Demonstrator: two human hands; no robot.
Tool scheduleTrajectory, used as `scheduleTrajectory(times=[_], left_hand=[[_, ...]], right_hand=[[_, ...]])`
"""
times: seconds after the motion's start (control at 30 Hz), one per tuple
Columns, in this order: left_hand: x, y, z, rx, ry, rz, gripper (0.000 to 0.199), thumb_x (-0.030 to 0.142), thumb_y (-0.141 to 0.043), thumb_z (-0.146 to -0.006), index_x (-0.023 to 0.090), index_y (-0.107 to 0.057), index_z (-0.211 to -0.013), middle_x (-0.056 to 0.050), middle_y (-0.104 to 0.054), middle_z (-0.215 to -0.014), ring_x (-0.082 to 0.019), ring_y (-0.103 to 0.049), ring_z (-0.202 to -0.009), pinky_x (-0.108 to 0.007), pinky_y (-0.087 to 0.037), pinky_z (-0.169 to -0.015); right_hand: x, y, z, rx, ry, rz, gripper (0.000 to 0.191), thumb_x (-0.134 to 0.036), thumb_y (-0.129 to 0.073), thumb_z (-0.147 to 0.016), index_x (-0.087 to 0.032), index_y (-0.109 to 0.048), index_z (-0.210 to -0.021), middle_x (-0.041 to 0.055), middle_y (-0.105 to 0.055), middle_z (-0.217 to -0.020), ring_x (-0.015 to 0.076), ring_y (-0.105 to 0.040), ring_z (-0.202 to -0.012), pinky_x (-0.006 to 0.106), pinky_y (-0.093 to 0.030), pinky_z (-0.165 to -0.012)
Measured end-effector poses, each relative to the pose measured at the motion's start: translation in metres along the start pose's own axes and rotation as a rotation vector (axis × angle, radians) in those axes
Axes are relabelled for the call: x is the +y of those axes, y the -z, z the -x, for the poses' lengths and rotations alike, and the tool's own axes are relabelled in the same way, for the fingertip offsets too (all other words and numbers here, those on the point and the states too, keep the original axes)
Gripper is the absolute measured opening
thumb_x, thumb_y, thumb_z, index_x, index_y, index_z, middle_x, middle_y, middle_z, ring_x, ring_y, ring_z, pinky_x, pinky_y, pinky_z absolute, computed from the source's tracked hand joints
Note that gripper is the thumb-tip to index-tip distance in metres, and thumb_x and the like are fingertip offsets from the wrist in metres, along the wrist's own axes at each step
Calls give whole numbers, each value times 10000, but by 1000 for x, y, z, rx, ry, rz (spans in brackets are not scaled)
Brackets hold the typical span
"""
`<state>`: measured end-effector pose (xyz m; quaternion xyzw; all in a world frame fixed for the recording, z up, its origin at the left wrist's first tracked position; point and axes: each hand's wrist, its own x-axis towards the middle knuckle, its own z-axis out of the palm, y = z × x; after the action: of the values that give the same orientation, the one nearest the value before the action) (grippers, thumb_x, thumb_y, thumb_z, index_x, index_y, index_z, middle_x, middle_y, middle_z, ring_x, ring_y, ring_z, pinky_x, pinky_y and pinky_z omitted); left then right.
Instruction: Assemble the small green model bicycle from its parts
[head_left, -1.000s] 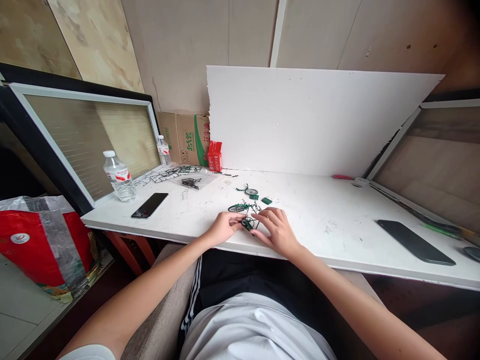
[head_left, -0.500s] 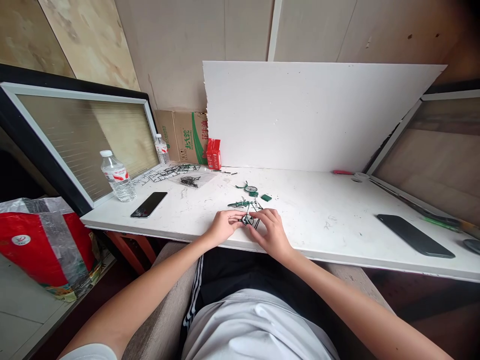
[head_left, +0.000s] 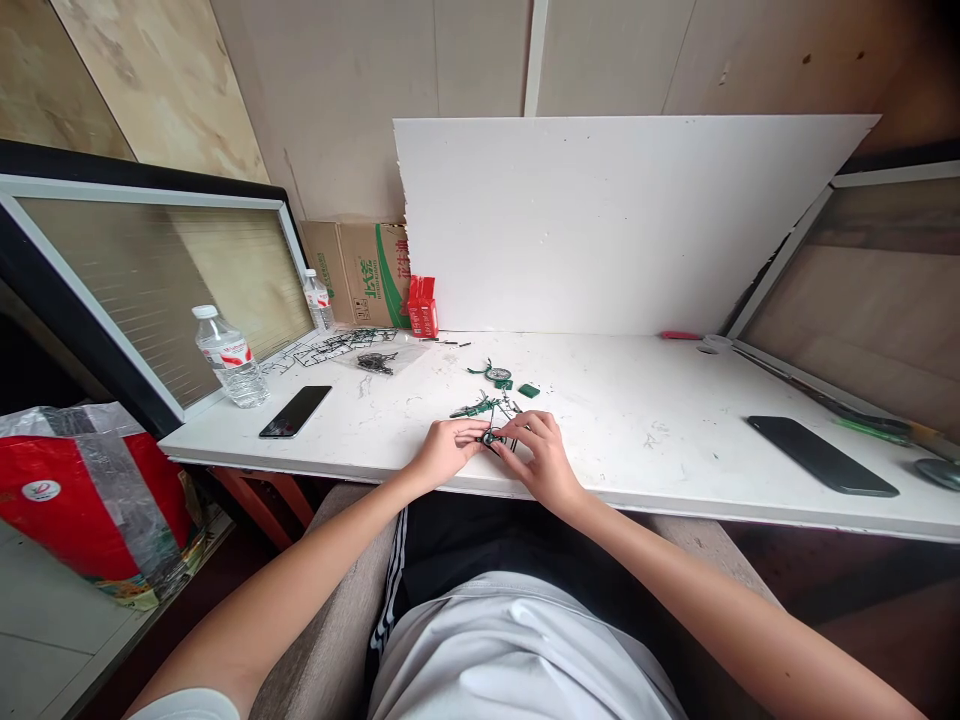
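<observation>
Close to the table's front edge, my left hand (head_left: 441, 455) and my right hand (head_left: 546, 458) meet around a small dark model bicycle wheel (head_left: 491, 438). Both hands have their fingertips closed on it, one from each side, and the fingers partly cover it. Thin dark rods and a slim green model bicycle part (head_left: 474, 408) lie just beyond the fingertips; whether they join the wheel I cannot tell. Farther back rests a second spoked wheel (head_left: 498, 374) with a curved green piece beside it. A small green block (head_left: 529, 390) lies to its right.
Dark parts frames (head_left: 341, 346) and a clear bag of small black parts (head_left: 377, 361) lie at the back left. A phone (head_left: 296, 411) and water bottle (head_left: 234, 362) stand left on the white table (head_left: 637, 430). Another dark phone-like slab (head_left: 821, 455) lies right.
The view has shifted slightly. Both hands stay at the wheel, with the fingers moved only a little; the wheel looks more tilted.
</observation>
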<state>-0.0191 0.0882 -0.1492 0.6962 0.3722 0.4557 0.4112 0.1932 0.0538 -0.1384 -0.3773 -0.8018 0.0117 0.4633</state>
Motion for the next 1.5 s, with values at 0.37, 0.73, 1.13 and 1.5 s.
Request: scheduleTrajectory(times=[0.37,0.73,1.13,1.5], left_hand=[[-1,1,2,7,9,-40,342,204,-772,-844,130,-784,-1178,-159,-775,-1220,-289,-768,-1095,-441,-612,-1037],[-9,1,2,-8,-6,-41,366,237,-767,-857,129,-780,-1206,-154,-775,-1222,-292,-768,-1099,-433,-612,-1040],[-12,1,0,-7,-31,-62,334,192,-760,-848,119,-781,-1173,-151,-789,-1178,-262,-780,-1039,-405,-630,-992],[-11,4,-7,148,-2,42,350,236,-843,-796,123,-791,-1122,-168,-793,-1145,-281,-768,-1060,-444,-622,-1001]], right_hand=[[0,0,1,1,35,-8,158,-331,-655,-1014,-311,-759,-1132,92,-686,-1096,302,-574,-1145,531,-532,-1001],[3,-1,3,12,73,48,152,-299,-698,-988,-302,-768,-1123,93,-687,-1108,302,-565,-1173,513,-526,-1009],[-1,1,1,10,81,11,141,-268,-708,-980,-273,-747,-1116,88,-691,-1080,287,-565,-1136,472,-512,-1009],[9,-3,1,115,-110,-152,543,-381,-774,-917,-270,-498,-1370,133,-584,-1336,309,-557,-1275,488,-505,-1045]])
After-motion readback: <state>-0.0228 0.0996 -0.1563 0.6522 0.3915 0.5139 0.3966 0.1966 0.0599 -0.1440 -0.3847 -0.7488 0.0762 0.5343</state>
